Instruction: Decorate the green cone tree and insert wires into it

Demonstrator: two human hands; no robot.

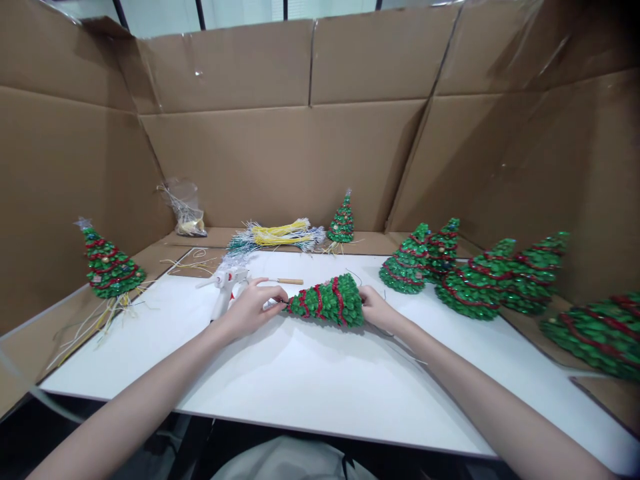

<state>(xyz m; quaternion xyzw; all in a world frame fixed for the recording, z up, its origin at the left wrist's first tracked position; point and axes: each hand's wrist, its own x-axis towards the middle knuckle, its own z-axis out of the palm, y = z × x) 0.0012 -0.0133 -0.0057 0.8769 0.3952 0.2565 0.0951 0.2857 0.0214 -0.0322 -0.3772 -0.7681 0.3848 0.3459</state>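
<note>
A small green Christmas tree (pixel 327 301) with red garland lies on its side between my hands, its tip toward the left. My left hand (pixel 256 307) pinches the tip with thumb and fingers. At the wide base, my right hand (pixel 376 309) is closed on the tree, its fingertips hidden behind or inside the bottom. Thin wires (pixel 407 352) trail from the base under my right wrist. Just beyond my left hand, a white glue gun (pixel 226 288) lies on the white board, and a wooden-handled tool (pixel 290 281) rests behind the tree.
Several similar trees (pixel 475 287) stand at the right. Two decorated ones with stars stand at the left (pixel 111 267) and the back (pixel 342 221). Bundled yellow and white wires (pixel 280 233) and a plastic bag (pixel 187 210) lie at the back. Cardboard walls (pixel 280 160) surround the white tabletop (pixel 300 393).
</note>
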